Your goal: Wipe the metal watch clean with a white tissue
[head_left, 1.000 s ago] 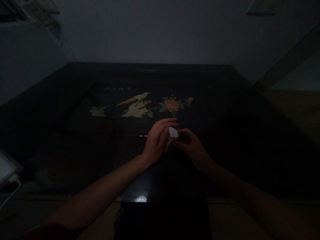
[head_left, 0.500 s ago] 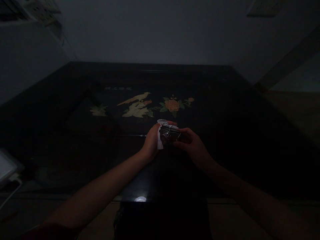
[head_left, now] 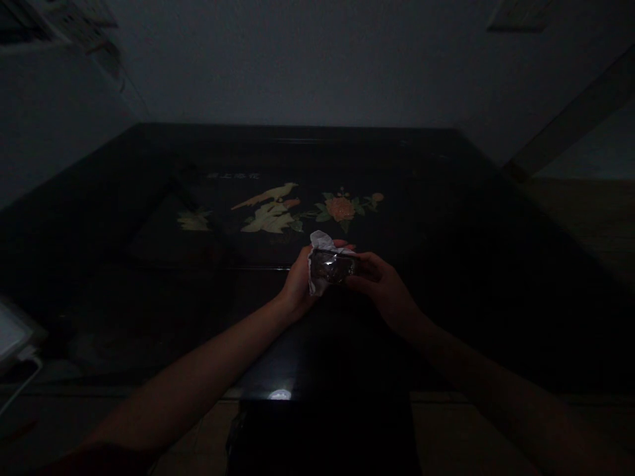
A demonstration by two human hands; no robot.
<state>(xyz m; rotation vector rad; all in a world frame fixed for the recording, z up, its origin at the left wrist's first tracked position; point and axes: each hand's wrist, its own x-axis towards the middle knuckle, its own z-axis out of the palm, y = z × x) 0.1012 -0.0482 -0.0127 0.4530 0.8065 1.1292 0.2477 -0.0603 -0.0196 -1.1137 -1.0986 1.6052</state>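
Observation:
Between my hands, above the dark glossy table (head_left: 357, 350), is a small dark shiny object (head_left: 333, 266) with a clear-looking, reflective surface; the dim light hides its exact kind. My left hand (head_left: 298, 281) is closed around a crumpled white tissue (head_left: 317, 242), which wraps the left and far sides of the object. On the right side, my right hand (head_left: 380, 281) grips the object's edge, thumb at the near side and fingers at the far side. The left fingertips show just beyond the tissue.
A bird-and-flower picture (head_left: 341, 209) decorates the tabletop beyond my hands. At the left edge sits a white device (head_left: 12, 334) with a white cable (head_left: 22, 387). The pale wall (head_left: 307, 59) rises behind the table, with a power strip (head_left: 82, 30) at upper left.
The shiny object has turned slightly, so its reflective face shows more. The tissue's upper corner stands a little higher and has shifted slightly left. Both hands keep their hold.

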